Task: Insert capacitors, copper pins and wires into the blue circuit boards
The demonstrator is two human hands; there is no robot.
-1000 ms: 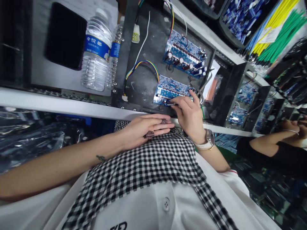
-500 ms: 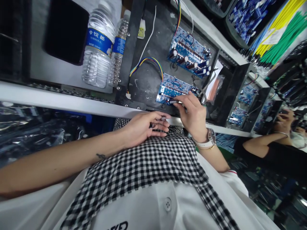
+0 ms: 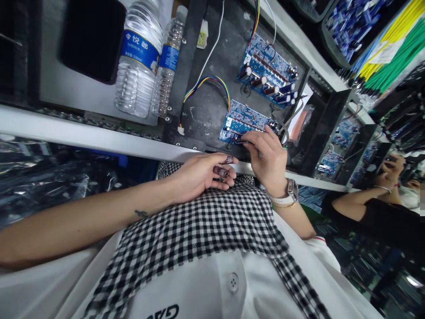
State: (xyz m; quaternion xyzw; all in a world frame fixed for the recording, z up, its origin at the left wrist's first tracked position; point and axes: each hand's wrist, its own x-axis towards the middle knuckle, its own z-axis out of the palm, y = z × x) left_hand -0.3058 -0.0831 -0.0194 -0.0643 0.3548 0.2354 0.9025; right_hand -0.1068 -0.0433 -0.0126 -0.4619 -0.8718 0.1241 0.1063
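Note:
My left hand is half curled, palm up, in front of the bench rail. It holds brown cylindrical capacitors, one near the thumb and another across the fingers. At the near blue circuit board, my right hand pinches a small dark capacitor against the lower edge. Its leads and the spot beneath are hidden by the fingers. Behind lies a second blue circuit board, with several brown and blue capacitors standing along its front. Coloured wires run from the near board to a white plug.
Two plastic water bottles and a dark flat object lie to the left. A metal rail edges the bench. Bins of blue parts and green wires are at upper right. A co-worker's hands show at far right.
The capacitors in my left hand have rolled out toward the fingertips and show more. My right hand stays at the board's lower edge. The view has shifted slightly.

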